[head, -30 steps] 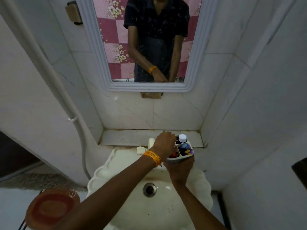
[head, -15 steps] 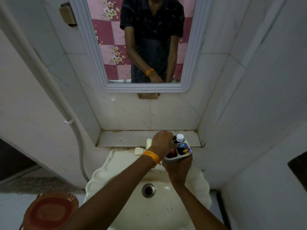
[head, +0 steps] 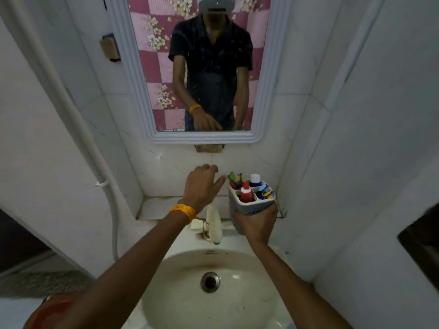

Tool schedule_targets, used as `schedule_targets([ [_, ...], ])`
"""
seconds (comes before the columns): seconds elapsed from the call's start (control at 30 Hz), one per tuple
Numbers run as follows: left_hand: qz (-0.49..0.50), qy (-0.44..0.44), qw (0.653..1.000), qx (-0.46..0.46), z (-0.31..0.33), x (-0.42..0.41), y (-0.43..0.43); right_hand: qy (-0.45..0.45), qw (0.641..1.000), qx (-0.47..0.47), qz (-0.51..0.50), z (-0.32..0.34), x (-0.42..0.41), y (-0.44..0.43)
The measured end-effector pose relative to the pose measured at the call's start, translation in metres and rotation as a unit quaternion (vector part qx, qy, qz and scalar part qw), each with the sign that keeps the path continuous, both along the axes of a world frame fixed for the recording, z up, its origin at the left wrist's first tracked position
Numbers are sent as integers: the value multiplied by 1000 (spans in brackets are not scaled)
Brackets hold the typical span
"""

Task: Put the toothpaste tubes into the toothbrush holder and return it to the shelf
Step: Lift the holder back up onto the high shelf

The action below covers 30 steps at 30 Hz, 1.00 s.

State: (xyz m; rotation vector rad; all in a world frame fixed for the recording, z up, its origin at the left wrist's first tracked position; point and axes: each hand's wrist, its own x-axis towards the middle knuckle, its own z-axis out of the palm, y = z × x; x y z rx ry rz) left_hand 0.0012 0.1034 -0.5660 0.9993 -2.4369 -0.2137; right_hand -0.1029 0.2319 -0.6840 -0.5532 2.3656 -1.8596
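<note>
My right hand (head: 255,224) grips the grey toothbrush holder (head: 247,205) from below and holds it upright above the sink's back right corner, near the tiled shelf (head: 156,205). A red-capped tube (head: 245,192) and a white-capped tube (head: 255,179) stand in its compartments, with toothbrushes (head: 264,192) in the others. My left hand (head: 202,186), with an orange band at the wrist, hovers just left of the holder, fingers loosely apart and holding nothing.
A cream tap (head: 213,224) rises behind the white sink (head: 180,302). A framed mirror (head: 202,67) hangs above the shelf. A white pipe (head: 104,184) runs down the left wall. The right wall stands close to the holder.
My left hand has lifted off the top of the holder and moved left. My right hand has raised the holder up and to the right. The camera has tilted.
</note>
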Motion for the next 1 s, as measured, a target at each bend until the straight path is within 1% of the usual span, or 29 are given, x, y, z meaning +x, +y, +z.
schedule_targets([
  [0.17, -14, 54, 996, -64, 54, 2, -8, 44, 997, -68, 3, 83, -24, -9],
  [0.3, -16, 99, 987, -123, 122, -4, -22, 91, 988, -116, 37, 173, -45, -10],
  [0.4, -28, 151, 969, -193, 185, -3, -31, 121, 979, -152, 68, 249, -51, -2],
  [0.53, -35, 187, 940, -284, 279, 4, -32, 204, 957, -203, 16, 357, -50, 20],
  [0.63, -28, 201, 918, -341, 347, 10, -27, 238, 943, -234, -4, 433, -50, 31],
  [0.8, 3, 241, 897, -371, 431, 12, -20, 287, 913, -288, -31, 530, -43, 43],
  [0.87, 1, 247, 889, -386, 455, 12, -17, 291, 905, -307, -32, 559, -41, 45],
  [1.0, 3, 245, 885, -396, 492, 12, -16, 311, 893, -322, -40, 609, -34, 47],
])
